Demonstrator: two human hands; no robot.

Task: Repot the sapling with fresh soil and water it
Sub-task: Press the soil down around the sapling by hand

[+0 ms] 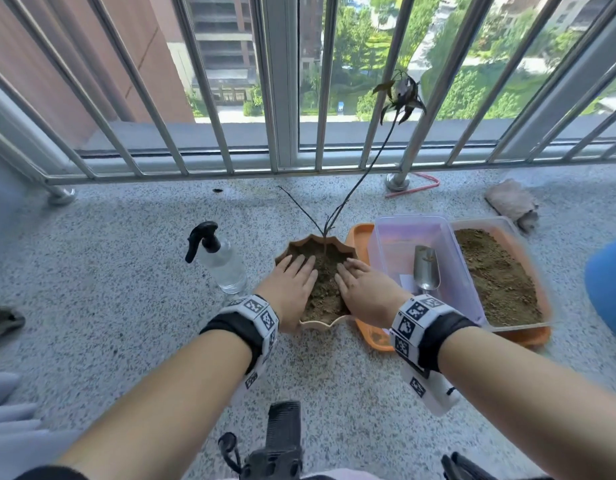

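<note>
Both hands flat and spread on the soil [325, 292], at centre frame: left hand [291, 287] pressing left of the stem, right hand [367, 292] pressing right of it, fingers straight, gripping nothing. Sapling [355, 188] rooted upright in the scalloped pot [317, 242], thin stem leaning toward upper right, a few dark leaves at the tip against the railing [230, 98].

Stem looks whippy and brittle; best left untouched, steadied only low at the base. Loose, dry soil likely to crumble and spill over the rim. Filled pot probably heavy for its size; best lifted by the wall, both sides, never by the plant.

Spray bottle [225, 265] just left of the pot, clear and smooth, probably slippery with soiled fingers; neck under the black trigger the safe hold. Watering seemingly yet to come.

Scoop [426, 271] lying in the clear tub [403, 237], right of centre.
</note>
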